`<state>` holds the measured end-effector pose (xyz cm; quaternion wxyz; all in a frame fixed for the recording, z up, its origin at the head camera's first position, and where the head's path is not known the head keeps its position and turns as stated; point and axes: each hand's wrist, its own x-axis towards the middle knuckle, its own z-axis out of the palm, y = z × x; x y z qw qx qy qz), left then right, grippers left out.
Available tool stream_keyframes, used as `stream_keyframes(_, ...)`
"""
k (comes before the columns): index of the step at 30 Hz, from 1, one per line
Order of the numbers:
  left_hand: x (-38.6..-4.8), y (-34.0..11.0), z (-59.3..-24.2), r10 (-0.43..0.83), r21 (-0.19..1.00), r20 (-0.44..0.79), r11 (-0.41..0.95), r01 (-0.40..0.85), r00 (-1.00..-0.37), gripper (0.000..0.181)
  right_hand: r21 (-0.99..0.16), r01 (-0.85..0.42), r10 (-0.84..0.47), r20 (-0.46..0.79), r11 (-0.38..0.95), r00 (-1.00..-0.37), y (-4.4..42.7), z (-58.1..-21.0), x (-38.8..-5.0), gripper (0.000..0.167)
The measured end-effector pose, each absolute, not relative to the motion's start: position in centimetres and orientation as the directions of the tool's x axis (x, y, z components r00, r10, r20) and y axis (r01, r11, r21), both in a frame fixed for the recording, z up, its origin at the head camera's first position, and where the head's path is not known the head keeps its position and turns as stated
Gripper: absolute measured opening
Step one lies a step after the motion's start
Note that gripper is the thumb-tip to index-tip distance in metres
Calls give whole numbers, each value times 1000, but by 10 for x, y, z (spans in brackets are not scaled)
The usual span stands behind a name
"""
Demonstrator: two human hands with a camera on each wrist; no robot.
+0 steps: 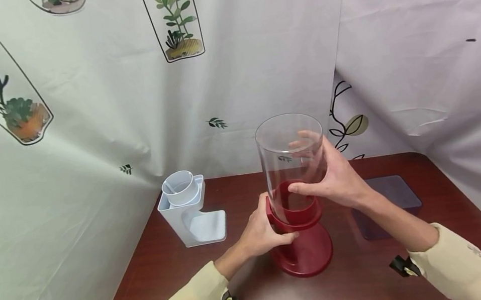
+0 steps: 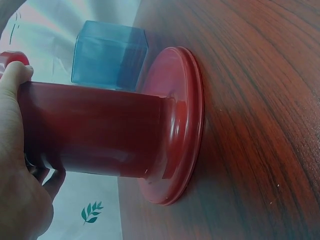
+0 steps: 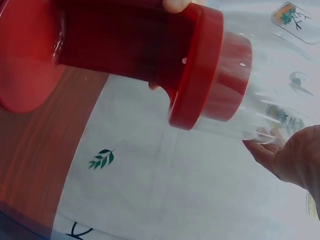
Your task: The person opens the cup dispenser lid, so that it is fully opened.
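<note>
A red stand with a round foot rests upright on the table. At its top is a red collar, where the lower end of a clear plastic cylinder sits; a red inner part shows through the clear wall. My left hand grips the stand's column just under the collar, and the column fills much of the left wrist view. Higher up, my right hand holds the cylinder from the right side, thumb in front and fingers behind. In the right wrist view only part of this hand shows.
A pale blue stand with a round cup in its top stands at the table's left rear. A translucent bluish-purple box lies to the right, partly behind my right forearm. Printed white fabric hangs behind the dark-red wooden table.
</note>
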<state>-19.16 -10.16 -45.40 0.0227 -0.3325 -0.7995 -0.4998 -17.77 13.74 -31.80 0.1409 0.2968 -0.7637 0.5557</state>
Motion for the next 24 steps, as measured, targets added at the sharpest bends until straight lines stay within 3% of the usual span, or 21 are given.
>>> stream_keyframes(11,-191,-101,-454,509,793,374,259,552,-776,97,-829,-540,-304,482,146,-822,143,-313,-182,98)
stream_keyframes(24,-190,-101,-453,507,793,354,283,540,-786,97,-799,-576,-295,516,174,-805,142,-315,-178,97)
